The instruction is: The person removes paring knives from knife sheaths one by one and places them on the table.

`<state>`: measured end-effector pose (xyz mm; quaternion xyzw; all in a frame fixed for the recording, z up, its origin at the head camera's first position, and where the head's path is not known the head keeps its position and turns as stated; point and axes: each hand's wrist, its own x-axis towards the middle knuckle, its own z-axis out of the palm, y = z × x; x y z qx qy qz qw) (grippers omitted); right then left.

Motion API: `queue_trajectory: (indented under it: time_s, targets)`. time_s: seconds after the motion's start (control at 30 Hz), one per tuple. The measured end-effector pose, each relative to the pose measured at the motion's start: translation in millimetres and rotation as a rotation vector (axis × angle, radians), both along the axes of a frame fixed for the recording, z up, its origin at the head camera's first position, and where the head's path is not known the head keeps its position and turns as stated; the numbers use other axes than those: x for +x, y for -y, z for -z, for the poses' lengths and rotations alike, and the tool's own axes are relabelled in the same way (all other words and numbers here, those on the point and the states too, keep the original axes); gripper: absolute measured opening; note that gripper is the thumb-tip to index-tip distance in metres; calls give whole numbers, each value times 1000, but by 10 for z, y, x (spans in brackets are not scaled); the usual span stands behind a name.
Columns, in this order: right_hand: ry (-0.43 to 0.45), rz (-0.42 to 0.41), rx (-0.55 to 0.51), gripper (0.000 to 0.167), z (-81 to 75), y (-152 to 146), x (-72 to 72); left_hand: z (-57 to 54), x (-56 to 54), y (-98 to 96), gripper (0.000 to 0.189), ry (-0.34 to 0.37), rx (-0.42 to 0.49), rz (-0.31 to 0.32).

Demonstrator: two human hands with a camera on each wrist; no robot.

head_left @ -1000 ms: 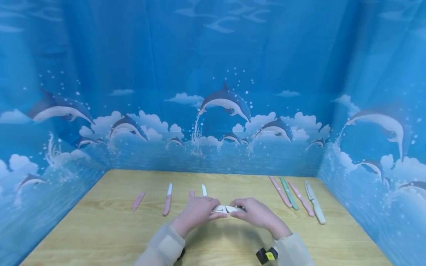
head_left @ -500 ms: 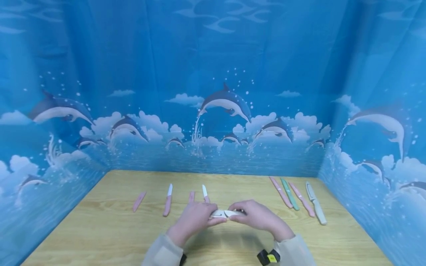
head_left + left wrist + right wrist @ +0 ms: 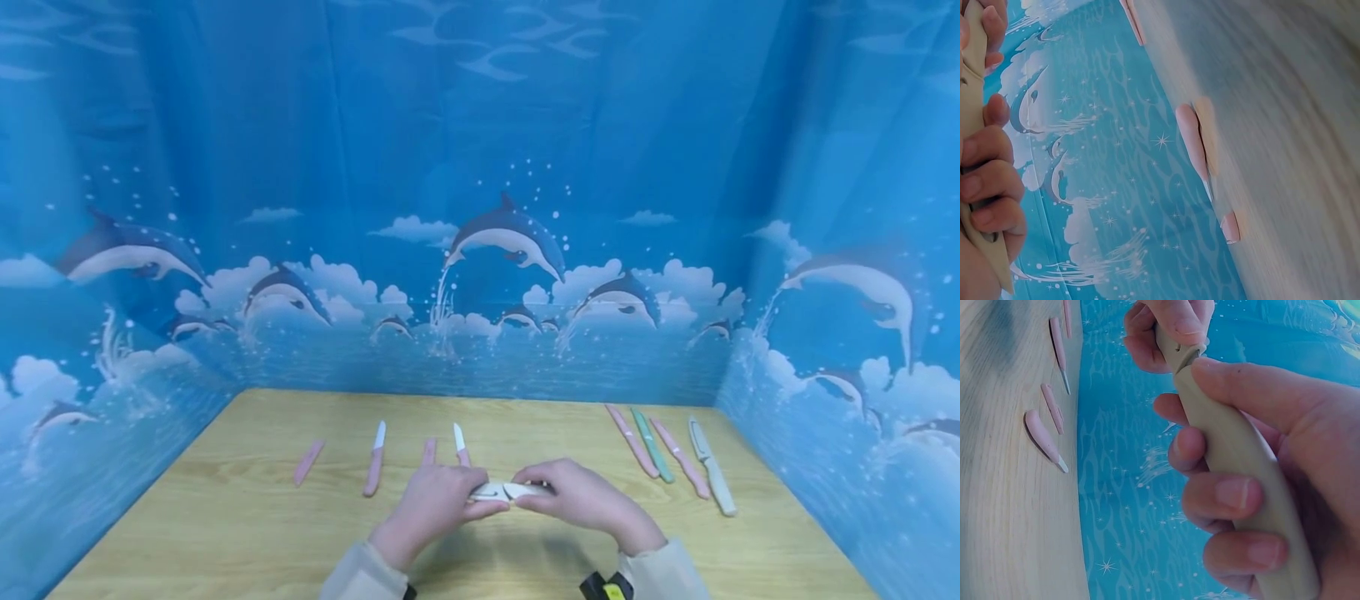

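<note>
The curled fingers of the right hand wrap a cream handle, its thumb pressed along the top near the front end, while the left hand grips a matching cream sheath between thumb and curled fingers. The handle is smooth, matt and gently rounded; the sheath is flatter, with a small dark opening in its face. Where the two parts meet, a narrow slanted dark gap shows, lying just between the two thumb tips. Together they form one nearly level line, held above the wooden table, the handle's length running back across the right palm. Beyond the left hand lie a pink knife with a white blade and a pink sheath; farther left, another pink-handled knife and another pink cover. Well to the right, side by side, are a pink knife in its cover, a green one, a second pink one and a cream one. A blue dolphin-print curtain stands behind.
</note>
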<state>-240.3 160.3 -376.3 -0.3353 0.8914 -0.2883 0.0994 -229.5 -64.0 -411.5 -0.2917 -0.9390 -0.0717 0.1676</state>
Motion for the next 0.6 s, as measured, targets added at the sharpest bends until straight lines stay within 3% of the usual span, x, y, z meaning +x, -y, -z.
queue_trajectory:
  time_s: [0.6]
  targets:
    - [31, -10, -17, 24, -51, -18, 21, -40, 25, 5, 47, -26, -7, 10]
